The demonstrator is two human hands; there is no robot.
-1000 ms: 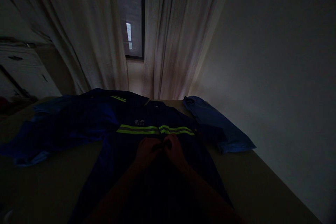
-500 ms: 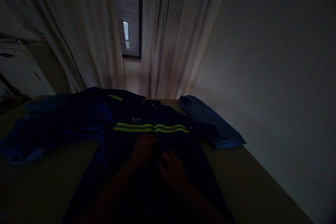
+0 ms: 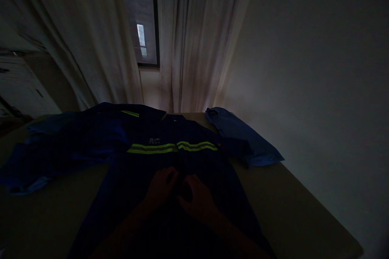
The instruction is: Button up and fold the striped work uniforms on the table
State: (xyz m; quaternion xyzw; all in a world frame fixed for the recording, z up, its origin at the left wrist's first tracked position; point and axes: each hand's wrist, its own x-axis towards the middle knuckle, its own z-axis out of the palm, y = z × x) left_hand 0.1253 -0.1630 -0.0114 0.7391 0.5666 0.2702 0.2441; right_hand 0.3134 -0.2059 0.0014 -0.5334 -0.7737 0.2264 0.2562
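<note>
A dark blue work jacket point(image 3: 200, 166) lies spread front side up, with yellow-green reflective stripes across its chest and a small pale logo above them. My left hand point(image 3: 161, 186) rests on its front just below the stripes, fingers curled in a pinch at the centre edge. Close beside it, my right hand point(image 3: 197, 198) is also bent into a pinch over the same front opening. The fingertips are very dark, so the exact bit of cloth or fastener between them cannot be made out.
The jacket lies on a drab, flat bed-like surface point(image 3: 291, 214). Folded blue trousers point(image 3: 243, 133) are by the right wall, partly under a sleeve. Lighter blue cloth point(image 3: 48, 121) shows under the left sleeve. Curtains point(image 3: 194, 48), a window point(image 3: 138, 4) and a cabinet point(image 3: 18, 83) stand behind.
My left hand has moved down from just under the stripes, closer to my right hand. The right hand has shifted slightly left. The view has turned a little to the right.
</note>
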